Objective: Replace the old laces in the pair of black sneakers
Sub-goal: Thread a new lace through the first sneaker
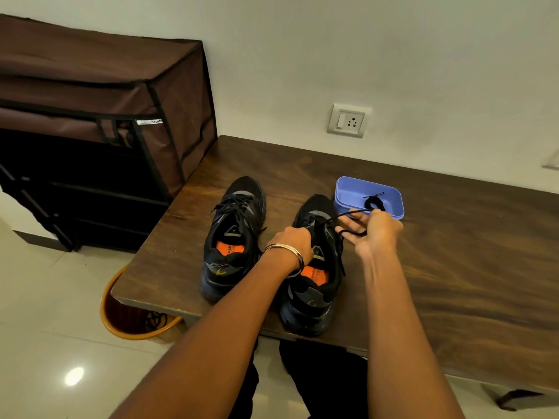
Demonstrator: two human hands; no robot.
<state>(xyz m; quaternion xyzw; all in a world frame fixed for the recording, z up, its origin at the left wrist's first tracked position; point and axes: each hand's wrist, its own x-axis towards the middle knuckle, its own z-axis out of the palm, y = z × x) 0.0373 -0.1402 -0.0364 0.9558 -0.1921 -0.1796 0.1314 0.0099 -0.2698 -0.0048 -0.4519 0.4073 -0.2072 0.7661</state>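
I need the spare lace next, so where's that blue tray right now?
The blue tray sits on the table, just beyond the right hand.
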